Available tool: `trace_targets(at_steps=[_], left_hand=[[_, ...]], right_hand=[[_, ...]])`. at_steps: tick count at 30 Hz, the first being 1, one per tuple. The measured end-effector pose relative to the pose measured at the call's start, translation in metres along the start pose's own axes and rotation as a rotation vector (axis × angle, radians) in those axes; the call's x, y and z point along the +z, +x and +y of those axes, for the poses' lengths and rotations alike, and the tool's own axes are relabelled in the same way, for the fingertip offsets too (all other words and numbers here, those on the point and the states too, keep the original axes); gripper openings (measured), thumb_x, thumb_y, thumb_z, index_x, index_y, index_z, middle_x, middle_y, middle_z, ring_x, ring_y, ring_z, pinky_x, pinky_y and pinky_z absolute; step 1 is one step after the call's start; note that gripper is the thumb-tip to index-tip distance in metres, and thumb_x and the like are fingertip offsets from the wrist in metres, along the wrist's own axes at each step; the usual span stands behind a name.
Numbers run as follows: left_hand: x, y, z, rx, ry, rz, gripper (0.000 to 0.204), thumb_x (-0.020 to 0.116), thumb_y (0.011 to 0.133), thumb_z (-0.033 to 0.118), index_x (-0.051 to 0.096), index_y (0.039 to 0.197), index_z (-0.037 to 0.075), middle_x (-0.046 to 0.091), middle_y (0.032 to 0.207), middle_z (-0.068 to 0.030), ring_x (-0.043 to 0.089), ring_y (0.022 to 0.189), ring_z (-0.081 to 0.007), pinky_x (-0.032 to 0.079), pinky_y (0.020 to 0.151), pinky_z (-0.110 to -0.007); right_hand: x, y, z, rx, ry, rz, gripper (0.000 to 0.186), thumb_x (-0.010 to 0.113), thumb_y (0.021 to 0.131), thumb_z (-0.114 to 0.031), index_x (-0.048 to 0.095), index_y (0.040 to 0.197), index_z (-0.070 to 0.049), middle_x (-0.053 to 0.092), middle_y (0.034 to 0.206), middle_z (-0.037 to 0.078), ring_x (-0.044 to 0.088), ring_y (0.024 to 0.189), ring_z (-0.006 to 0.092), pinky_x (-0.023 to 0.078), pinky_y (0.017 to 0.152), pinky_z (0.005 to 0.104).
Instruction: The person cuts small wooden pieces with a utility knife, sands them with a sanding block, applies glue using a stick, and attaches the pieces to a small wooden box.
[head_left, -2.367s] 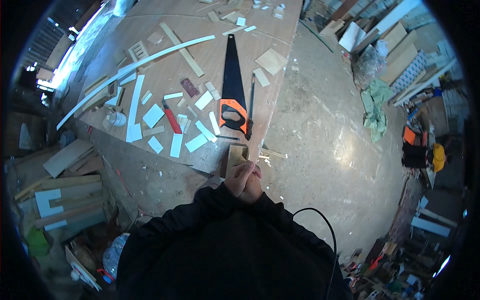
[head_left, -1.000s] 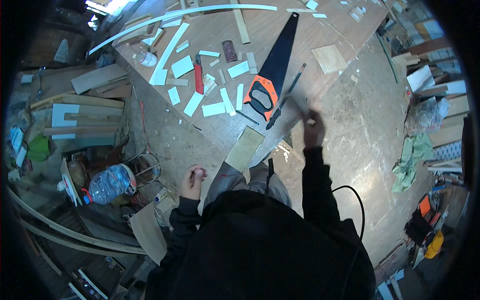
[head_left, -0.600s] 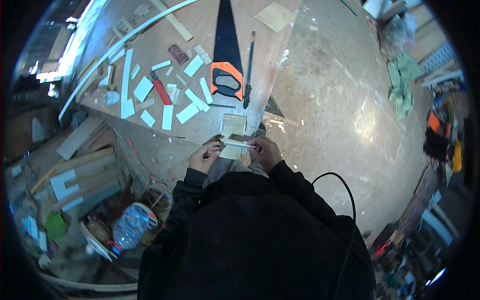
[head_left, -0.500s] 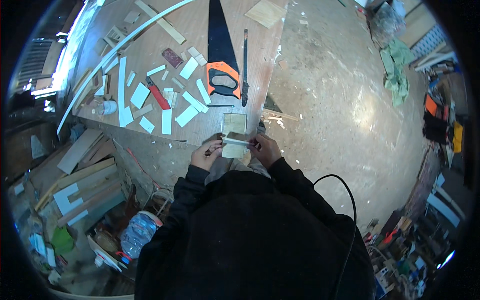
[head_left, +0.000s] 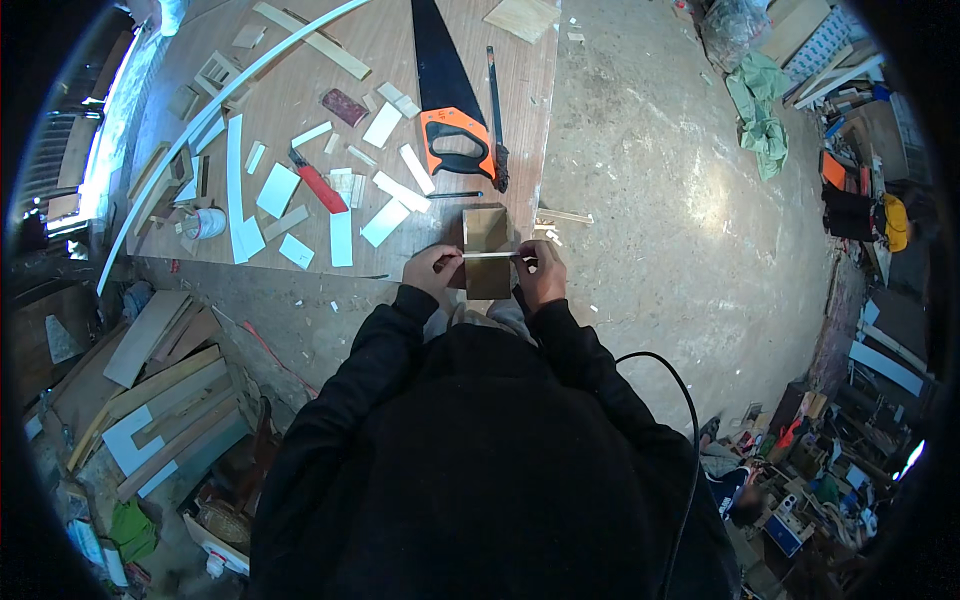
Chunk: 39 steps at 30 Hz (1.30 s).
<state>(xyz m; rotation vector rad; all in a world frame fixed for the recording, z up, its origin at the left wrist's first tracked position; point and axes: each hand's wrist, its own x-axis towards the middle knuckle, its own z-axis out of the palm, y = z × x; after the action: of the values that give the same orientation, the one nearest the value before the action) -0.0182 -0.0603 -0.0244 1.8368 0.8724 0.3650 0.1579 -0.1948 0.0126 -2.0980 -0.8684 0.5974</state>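
In front of my body, at the near edge of the table, is a narrow wooden box [head_left: 488, 282] with its hollow inside facing up. A thin pale wooden strip [head_left: 487, 255] lies crosswise over its middle, edge toward me. My left hand [head_left: 432, 270] pinches the strip's left end, and the fingers of my right hand [head_left: 543, 274] are closed on its right end. Whether the strip rests on the box's rim or sits just inside is hard to tell. Just beyond the box lie a dark pencil [head_left: 455, 194] and a handsaw with an orange and black handle [head_left: 458, 143].
White and bare wood offcuts [head_left: 385, 222], a red-handled knife [head_left: 320, 188], a rolled sandpaper piece [head_left: 344, 107], a dark rod [head_left: 496, 110] and a small jar [head_left: 208, 223] lie on the table [head_left: 400, 50]. A long curved strip [head_left: 200, 140] arches over its left side. Boards [head_left: 150, 340] are stacked lower left.
The box has tipped so its inside shows more. The strip, tilted above it before, now lies level across it. Both hands have shifted slightly right and away, and the view has shifted too.
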Motion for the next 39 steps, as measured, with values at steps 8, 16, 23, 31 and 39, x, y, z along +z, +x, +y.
trace_targets(at_steps=[8,16,23,31,39], left_hand=[[0.014,0.005,-0.013,-0.087,-0.163,0.090,0.018,0.069,0.084,0.022,0.069,0.092,0.006,0.070,0.086,-0.0066,0.068,0.075,-0.0170,0.053,0.068,-0.027],[0.015,0.005,-0.014,-0.142,-0.083,0.089,0.020,0.070,0.084,0.024,0.070,0.094,0.007,0.070,0.085,-0.0068,0.068,0.075,-0.0172,0.053,0.069,-0.027],[0.018,0.004,-0.015,-0.190,-0.172,0.112,0.023,0.071,0.084,0.025,0.069,0.098,0.006,0.071,0.088,-0.0069,0.067,0.077,-0.0166,0.053,0.071,-0.028],[0.020,0.004,-0.020,-0.241,-0.187,0.092,0.026,0.071,0.084,0.026,0.069,0.100,0.005,0.070,0.089,-0.0066,0.066,0.077,-0.0144,0.052,0.073,-0.027],[0.020,0.004,-0.019,-0.234,-0.177,0.091,0.026,0.071,0.085,0.025,0.068,0.100,0.005,0.070,0.088,-0.0063,0.066,0.077,-0.0139,0.052,0.072,-0.026]], right_hand=[[0.010,-0.004,0.009,0.044,0.045,0.118,0.013,0.068,0.081,-0.004,0.061,0.092,-0.002,0.066,0.088,0.013,0.068,0.076,0.0248,0.054,0.069,0.0325],[0.009,-0.001,0.008,0.104,0.039,0.109,0.014,0.069,0.082,-0.009,0.063,0.093,-0.002,0.069,0.088,0.013,0.070,0.078,0.0237,0.054,0.071,0.0324],[0.011,0.002,0.011,0.119,0.031,0.123,0.015,0.070,0.081,-0.009,0.063,0.092,-0.002,0.069,0.087,0.013,0.070,0.078,0.0236,0.055,0.071,0.0317],[0.011,0.005,0.009,0.080,0.036,0.125,0.013,0.069,0.081,-0.008,0.063,0.091,-0.003,0.069,0.086,0.012,0.070,0.078,0.0232,0.055,0.070,0.0315],[0.011,0.006,0.009,0.086,0.039,0.137,0.013,0.070,0.081,-0.008,0.063,0.091,-0.003,0.069,0.087,0.012,0.071,0.079,0.0230,0.055,0.070,0.0318]])
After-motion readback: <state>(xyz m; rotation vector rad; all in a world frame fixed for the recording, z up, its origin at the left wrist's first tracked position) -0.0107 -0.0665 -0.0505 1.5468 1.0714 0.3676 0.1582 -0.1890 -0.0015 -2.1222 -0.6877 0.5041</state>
